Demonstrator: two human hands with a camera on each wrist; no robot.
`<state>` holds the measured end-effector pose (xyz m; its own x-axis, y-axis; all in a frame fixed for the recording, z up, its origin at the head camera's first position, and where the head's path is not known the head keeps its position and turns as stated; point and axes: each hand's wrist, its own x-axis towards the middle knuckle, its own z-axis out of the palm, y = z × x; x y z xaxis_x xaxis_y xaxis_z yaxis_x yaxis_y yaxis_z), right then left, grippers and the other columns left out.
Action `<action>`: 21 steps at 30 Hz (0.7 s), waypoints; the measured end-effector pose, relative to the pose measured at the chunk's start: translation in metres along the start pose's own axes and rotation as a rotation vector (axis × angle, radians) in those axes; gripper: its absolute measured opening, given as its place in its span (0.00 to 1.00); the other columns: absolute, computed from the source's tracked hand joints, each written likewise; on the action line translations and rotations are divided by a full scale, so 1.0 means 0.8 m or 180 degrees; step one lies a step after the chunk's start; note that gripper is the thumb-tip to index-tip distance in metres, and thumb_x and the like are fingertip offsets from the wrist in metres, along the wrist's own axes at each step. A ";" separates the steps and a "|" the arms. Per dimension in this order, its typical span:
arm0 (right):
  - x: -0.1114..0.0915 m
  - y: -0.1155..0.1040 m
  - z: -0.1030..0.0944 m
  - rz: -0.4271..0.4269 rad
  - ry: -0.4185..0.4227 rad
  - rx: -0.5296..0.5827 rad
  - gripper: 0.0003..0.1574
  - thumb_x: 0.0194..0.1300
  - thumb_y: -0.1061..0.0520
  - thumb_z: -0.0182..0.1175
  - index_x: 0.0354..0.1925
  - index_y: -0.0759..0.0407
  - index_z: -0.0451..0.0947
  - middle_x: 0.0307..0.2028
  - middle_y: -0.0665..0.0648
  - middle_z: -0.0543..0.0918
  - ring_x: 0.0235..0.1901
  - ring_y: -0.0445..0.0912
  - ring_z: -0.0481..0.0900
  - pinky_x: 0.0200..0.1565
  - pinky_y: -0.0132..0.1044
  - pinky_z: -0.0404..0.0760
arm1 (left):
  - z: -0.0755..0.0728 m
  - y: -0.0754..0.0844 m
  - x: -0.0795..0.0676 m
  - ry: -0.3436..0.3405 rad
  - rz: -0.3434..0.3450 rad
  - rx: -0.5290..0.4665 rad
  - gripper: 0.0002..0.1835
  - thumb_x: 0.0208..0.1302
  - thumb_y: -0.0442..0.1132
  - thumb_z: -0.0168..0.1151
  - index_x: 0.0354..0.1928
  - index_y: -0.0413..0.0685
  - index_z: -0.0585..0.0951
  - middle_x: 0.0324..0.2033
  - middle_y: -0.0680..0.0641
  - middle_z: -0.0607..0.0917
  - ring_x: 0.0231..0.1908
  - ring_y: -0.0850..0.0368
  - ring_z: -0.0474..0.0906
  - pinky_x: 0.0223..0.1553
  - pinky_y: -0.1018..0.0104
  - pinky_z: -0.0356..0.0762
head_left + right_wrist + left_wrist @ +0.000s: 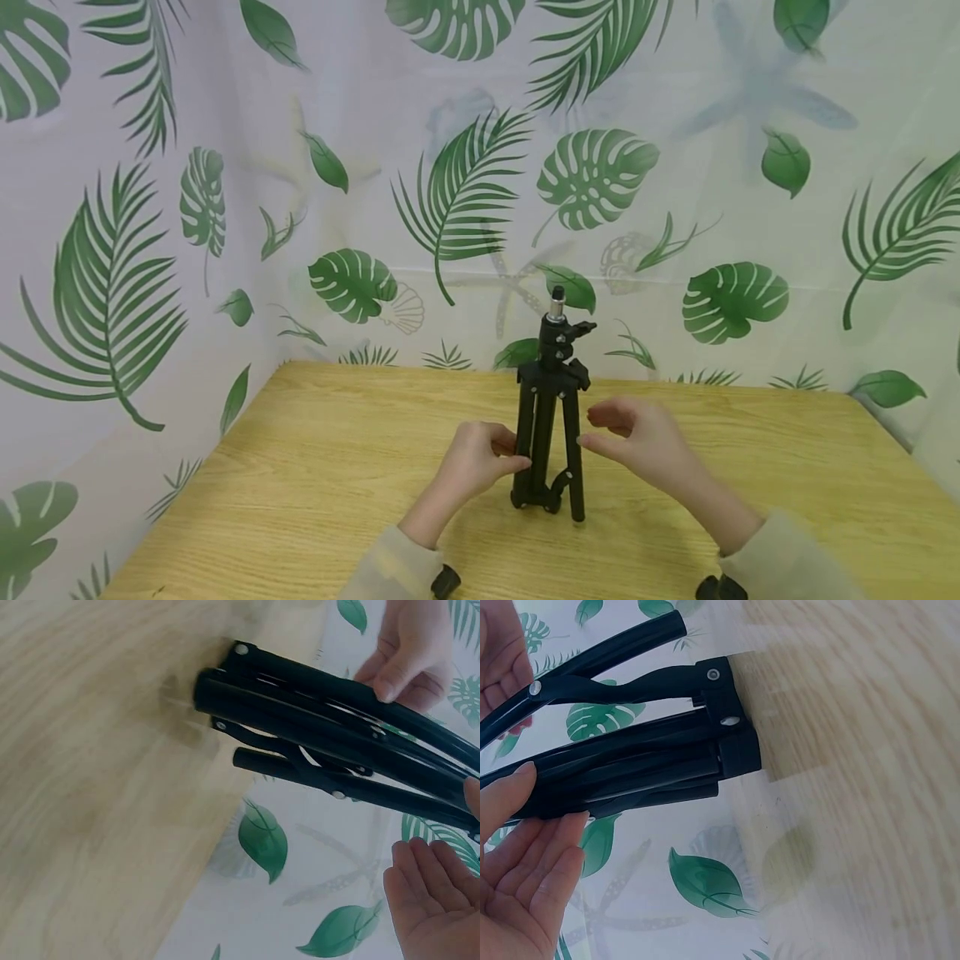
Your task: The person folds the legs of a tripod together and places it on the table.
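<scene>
A black tripod stand point(553, 382) with a silver-collared top post is upright over the wooden table, its legs mostly folded in. My left hand point(468, 458) pinches the left-hand legs low down, thumb in front and fingers behind, as the left wrist view shows around the black tubes point(630, 765). One leg point(574, 467) on the right swings slightly outward, joined by a short brace point(630, 686). Beside that leg, my right hand point(648, 437) is held with fingers apart and thumb tip right at the tube. In the right wrist view its fingers point(431, 877) lie loosely extended beneath the tripod.
The wooden table point(337, 467) extends around the tripod on all sides. Behind and to the left hangs a pale cloth point(360, 200) printed with green leaves, meeting the table's back edge. Knobs point(581, 329) stick out from the tripod's upper column.
</scene>
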<state>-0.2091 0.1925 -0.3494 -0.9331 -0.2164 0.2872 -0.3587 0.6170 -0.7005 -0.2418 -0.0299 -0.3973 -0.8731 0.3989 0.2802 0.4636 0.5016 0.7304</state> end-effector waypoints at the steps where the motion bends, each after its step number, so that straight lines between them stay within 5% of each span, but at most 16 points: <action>1: -0.001 0.001 0.002 0.0007 -0.0047 -0.0024 0.27 0.51 0.48 0.65 0.42 0.67 0.76 0.40 0.61 0.79 0.41 0.53 0.77 0.43 0.44 0.74 | 0.000 0.000 0.000 0.0000 -0.0002 0.0004 0.10 0.48 0.39 0.68 0.30 0.40 0.83 0.24 0.51 0.82 0.24 0.64 0.77 0.27 0.72 0.73; 21: -0.009 0.005 0.027 0.0100 -0.0170 -0.0170 0.12 0.49 0.55 0.66 0.31 0.60 0.78 0.28 0.50 0.81 0.30 0.44 0.78 0.36 0.41 0.77 | -0.004 0.006 0.002 -0.0037 -0.0061 0.0004 0.10 0.49 0.39 0.68 0.31 0.40 0.82 0.24 0.51 0.82 0.25 0.64 0.77 0.26 0.72 0.73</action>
<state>-0.2042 0.1804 -0.3683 -0.9444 -0.2356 0.2293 -0.3287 0.6632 -0.6724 -0.2415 -0.0294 -0.3914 -0.8801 0.3980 0.2590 0.4470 0.5103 0.7347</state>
